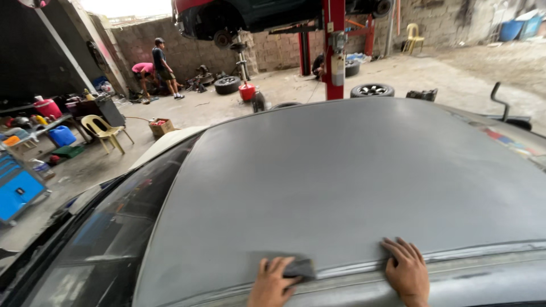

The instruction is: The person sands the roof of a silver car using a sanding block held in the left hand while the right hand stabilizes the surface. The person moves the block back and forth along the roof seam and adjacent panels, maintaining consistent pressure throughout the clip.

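A dull grey car roof (352,170) fills most of the head view, with the dark windscreen (108,239) sloping down at the left. My left hand (272,282) presses a small grey sanding sheet (300,267) flat on the roof near its close edge, fingers curled over the sheet. A darker rubbed patch lies just left of the sheet. My right hand (407,273) rests flat on the roof beside the edge seam, fingers spread, with nothing in it.
A red lift post (334,51) holds a raised car (250,17) beyond the roof. Loose tyres (372,90) lie on the concrete floor. Two people (153,71) work by the back wall. A yellow plastic chair (102,131) and a blue tool cabinet (17,185) stand at the left.
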